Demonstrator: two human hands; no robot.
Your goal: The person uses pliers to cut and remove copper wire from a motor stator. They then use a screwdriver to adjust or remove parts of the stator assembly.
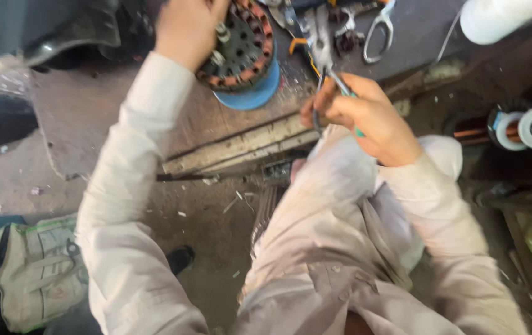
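My left hand [186, 28] grips the rim of the wound stator [239, 44] at the worktop's [86, 111] far edge, heavy, rigid iron I judge, its copper windings fragile, while my right hand [365, 115] is closed around pliers [328, 59].

Worn wooden workbench [92, 105] above dusty concrete floor [210, 236].

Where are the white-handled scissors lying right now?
In the head view, the white-handled scissors lie at the top edge, right of centre, on the dark worn workbench, above the right hand and left of the white thread cone.
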